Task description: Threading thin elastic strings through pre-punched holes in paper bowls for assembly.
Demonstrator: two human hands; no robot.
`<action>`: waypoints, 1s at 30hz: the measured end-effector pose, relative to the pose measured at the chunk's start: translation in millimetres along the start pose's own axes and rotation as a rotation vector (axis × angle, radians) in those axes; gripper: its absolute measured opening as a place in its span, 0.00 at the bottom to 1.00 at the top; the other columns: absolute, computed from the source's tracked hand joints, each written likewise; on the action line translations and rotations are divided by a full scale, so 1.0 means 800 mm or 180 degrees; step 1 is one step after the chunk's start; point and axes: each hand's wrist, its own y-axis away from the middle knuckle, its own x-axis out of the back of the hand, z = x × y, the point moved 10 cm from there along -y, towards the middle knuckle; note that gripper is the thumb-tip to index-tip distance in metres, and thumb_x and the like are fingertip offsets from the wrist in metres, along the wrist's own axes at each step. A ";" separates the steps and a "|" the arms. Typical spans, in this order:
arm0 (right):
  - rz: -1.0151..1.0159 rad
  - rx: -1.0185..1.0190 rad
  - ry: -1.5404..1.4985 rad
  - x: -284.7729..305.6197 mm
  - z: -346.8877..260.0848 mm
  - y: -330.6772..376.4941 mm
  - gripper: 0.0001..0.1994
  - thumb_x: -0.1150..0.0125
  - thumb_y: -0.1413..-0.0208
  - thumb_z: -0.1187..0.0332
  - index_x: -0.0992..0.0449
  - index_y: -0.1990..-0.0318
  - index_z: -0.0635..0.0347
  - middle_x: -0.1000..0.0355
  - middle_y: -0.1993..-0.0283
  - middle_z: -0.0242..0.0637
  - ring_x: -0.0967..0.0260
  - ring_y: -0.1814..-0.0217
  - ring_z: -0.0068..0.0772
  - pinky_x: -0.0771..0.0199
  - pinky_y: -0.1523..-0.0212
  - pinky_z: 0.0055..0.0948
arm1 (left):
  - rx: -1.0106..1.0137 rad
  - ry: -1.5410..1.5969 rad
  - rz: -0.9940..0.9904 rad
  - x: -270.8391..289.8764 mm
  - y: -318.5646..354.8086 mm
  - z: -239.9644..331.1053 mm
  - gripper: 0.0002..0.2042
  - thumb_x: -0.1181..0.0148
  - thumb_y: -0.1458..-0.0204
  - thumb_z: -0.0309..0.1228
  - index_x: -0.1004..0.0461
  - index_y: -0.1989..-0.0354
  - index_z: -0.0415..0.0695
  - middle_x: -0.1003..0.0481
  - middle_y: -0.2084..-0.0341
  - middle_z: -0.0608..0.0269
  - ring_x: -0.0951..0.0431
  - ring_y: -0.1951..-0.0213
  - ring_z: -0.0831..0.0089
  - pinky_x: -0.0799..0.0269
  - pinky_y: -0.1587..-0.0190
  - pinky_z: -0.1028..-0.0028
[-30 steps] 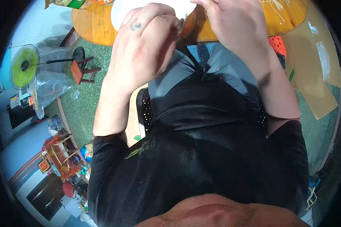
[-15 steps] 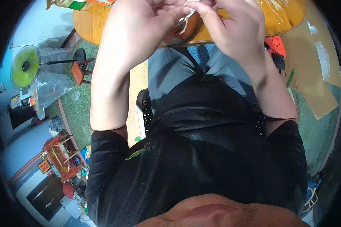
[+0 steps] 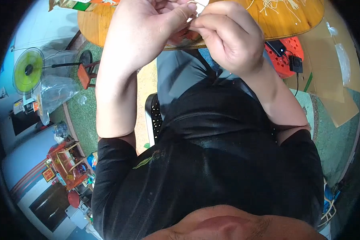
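Note:
Both hands meet over the near edge of a wooden table, at the top of the view. My left hand is closed, its thumb and fingers pinching a cream string beside a small white piece that I cannot identify. On the other side, my right hand has its fingers pressed together just below the white piece, where the string runs down into them. What lies under the fingers is mostly hidden, and the upper edge cuts off part of the work.
Loose cream strings lie on the table at right. A green and orange packet sits at its far left. Below the right edge stands a red plastic stool with black devices. Cardboard is at right; a fan at left.
My right hand has turned and moved slightly left, its fingers now closed where the string's end hung. The red stool shows more. The left hand stays nearly in place.

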 end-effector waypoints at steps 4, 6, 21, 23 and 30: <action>-0.0999 -0.1122 0.0791 -0.020 0.014 -0.018 0.10 0.31 0.51 0.82 0.25 0.61 0.65 0.29 0.62 0.46 0.28 0.66 0.45 0.26 0.65 0.34 | -0.0022 -0.0054 0.0041 0.001 -0.001 0.004 0.01 0.40 0.39 0.17 0.23 0.62 0.32 0.20 0.70 0.64 0.21 0.70 0.81 0.24 0.66 0.81; 0.0066 0.0402 -0.0093 0.007 0.009 0.006 0.08 0.33 0.48 0.82 0.26 0.63 0.65 0.30 0.63 0.45 0.29 0.66 0.44 0.28 0.65 0.32 | -0.0046 -0.0306 0.0094 0.000 -0.004 0.008 0.01 0.40 0.39 0.17 0.23 0.62 0.32 0.20 0.70 0.63 0.21 0.70 0.81 0.24 0.66 0.82; -0.0180 -0.3680 0.0545 0.006 0.034 0.016 0.03 0.37 0.37 0.77 0.24 0.65 0.65 0.31 0.69 0.26 0.36 0.72 0.12 0.37 0.70 0.17 | -0.0512 0.0558 -0.0064 0.005 -0.005 -0.008 0.05 0.37 0.39 0.19 0.21 0.57 0.32 0.18 0.64 0.60 0.19 0.63 0.78 0.22 0.57 0.79; -0.0213 -0.3684 0.0565 0.003 0.032 0.016 0.03 0.37 0.37 0.76 0.24 0.64 0.65 0.31 0.70 0.25 0.36 0.72 0.12 0.38 0.71 0.16 | -0.2629 0.2032 -0.1531 -0.014 0.012 0.043 0.07 0.37 0.39 0.19 0.20 0.55 0.31 0.18 0.64 0.60 0.19 0.63 0.78 0.22 0.56 0.78; 0.0352 -0.4198 -0.0191 0.002 0.042 0.041 0.02 0.38 0.35 0.76 0.23 0.62 0.66 0.29 0.71 0.24 0.34 0.70 0.11 0.35 0.68 0.14 | -0.0714 -0.0798 0.0065 -0.001 0.017 0.031 0.09 0.36 0.41 0.17 0.20 0.53 0.31 0.18 0.63 0.61 0.20 0.61 0.80 0.24 0.56 0.80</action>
